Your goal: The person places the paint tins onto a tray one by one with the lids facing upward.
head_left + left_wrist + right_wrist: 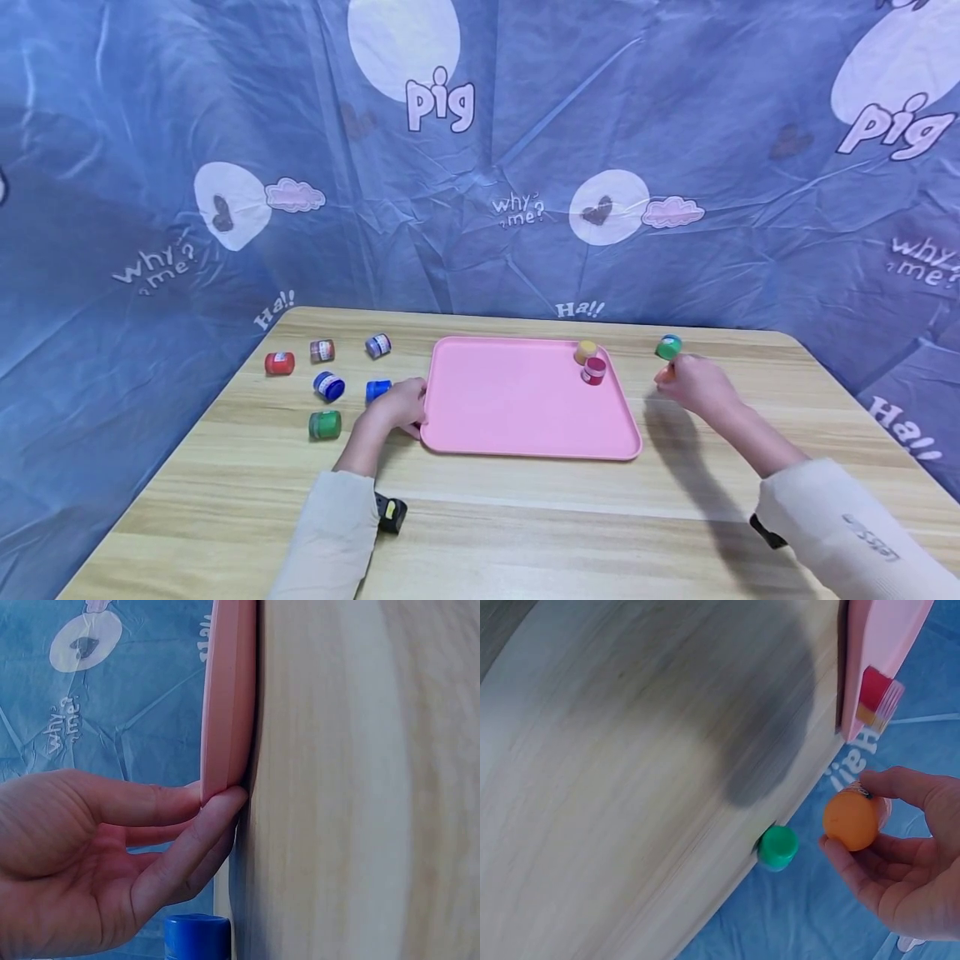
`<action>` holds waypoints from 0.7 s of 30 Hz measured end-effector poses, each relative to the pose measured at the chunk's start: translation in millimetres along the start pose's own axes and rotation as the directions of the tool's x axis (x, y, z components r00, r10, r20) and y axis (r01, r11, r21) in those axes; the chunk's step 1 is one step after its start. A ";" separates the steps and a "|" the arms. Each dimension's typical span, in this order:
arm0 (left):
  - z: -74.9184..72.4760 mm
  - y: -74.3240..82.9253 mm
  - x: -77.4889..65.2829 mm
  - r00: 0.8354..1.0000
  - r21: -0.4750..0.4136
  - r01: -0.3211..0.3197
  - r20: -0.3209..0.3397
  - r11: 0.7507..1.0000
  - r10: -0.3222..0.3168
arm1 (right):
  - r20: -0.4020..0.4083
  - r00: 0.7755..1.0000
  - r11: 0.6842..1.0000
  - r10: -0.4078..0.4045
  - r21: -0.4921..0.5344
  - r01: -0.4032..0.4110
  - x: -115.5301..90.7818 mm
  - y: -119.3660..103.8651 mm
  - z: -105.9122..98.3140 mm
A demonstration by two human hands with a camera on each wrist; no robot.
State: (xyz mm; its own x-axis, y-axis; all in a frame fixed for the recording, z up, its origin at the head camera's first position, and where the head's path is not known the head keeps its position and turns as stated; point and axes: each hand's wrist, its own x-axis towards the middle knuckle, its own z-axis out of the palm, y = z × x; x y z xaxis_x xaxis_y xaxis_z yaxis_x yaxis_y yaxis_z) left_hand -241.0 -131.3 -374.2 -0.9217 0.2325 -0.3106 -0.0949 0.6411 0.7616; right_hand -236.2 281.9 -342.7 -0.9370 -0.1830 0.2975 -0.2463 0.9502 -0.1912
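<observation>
My left hand (403, 403) grips the left rim of a pink tray (517, 404). In the left wrist view the thumb lies on the rim and fingers (196, 834) curl against its outer underside. Between thumb and fingers, my right hand (904, 859) pinches a small jar with an orange lid (850, 822), held up off the table to the right of the tray. Beyond that hand a green jar (668, 347) lies on the table. A dark red jar (594, 372) and a yellowish jar (585, 351) sit in the tray's far right corner.
Left of the tray are a blue jar (377, 390) close to my left hand, a dark blue one (329, 386), a green one (325, 425), a red one (280, 363), a brownish one (322, 350) and a purple one (378, 346). A blue printed cloth (480, 250) hangs behind the table.
</observation>
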 end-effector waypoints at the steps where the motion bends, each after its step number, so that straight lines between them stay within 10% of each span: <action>1: -0.2 -0.1 -0.1 1.000 0.001 0.000 0.000 1.000 0.000 | -0.006 1.000 1.000 -0.008 0.002 0.008 1.0 -1.7 0.7; 21: -0.7 2.1 -1.5 1.000 0.006 0.011 -0.008 1.000 -0.011 | 0.152 0.983 0.972 0.107 0.194 -0.136 20.3 -38.4 15.3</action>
State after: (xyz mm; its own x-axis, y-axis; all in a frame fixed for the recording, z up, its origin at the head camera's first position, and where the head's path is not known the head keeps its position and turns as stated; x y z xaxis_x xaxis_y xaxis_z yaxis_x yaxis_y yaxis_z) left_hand -240.1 -130.8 -371.7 -0.9235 0.2198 -0.3145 -0.1030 0.6477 0.7549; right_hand -249.6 237.8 -343.6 -0.9847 -0.1166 0.1299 -0.1602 0.8991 -0.4074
